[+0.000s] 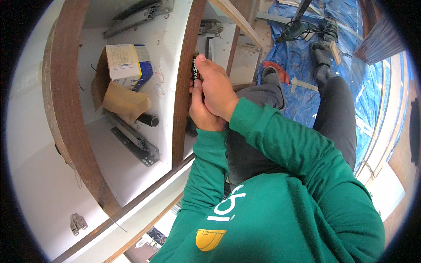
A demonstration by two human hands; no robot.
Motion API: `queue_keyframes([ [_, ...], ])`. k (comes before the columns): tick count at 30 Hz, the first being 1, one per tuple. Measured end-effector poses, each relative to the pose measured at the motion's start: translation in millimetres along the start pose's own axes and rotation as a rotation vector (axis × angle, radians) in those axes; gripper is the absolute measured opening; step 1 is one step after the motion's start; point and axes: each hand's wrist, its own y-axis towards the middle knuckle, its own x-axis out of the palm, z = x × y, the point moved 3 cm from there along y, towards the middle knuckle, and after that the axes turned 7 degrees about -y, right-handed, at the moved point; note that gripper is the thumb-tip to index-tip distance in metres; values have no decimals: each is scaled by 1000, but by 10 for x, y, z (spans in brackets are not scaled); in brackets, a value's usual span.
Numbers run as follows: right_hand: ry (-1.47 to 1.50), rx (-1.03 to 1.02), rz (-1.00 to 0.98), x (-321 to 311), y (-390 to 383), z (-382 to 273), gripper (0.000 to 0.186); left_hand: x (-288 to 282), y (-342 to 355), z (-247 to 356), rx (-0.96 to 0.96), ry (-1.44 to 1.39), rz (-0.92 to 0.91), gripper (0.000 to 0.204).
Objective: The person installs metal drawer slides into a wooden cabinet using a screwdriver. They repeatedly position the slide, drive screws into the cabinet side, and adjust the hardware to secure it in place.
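Brown edging (179,109) already fronts the white cabinet (163,127); your left hand (203,115) and right hand (216,87) grip a dark object (195,66) (mostly hidden), work seemingly unfinished, remainder unclear.

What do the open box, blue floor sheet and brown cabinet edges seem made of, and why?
Open box: cardboard, matte; bare brown flaps.
Blue floor sheet: probably plastic, glossy; crinkled highlights.
Brown cabinet edges: wood or laminate, dull; streaky grain fits either.

A head-worn fisheye view looks down past green sleeves (285,136) to the hands (216,90) at close range.
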Motion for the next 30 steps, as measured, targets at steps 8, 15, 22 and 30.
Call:
queue_keyframes([
  [8, 1, -171, 31, 51, -29, -68, 47, 64, -52, 93, 104, 176, -53, 38],
  [15, -432, -372, 218, -97, 250, -270, 44, 293, 210, 54, 285, 364, -124, 36],
  [22, 91, -7, -18, -107, 59, -111, 40, 166, 85, -172, -4, -137, -52, 46],
  [30, 45, -49, -71, -102, 73, 80, 41, 118, 11, -97, -32, -231, 7, 46],
])
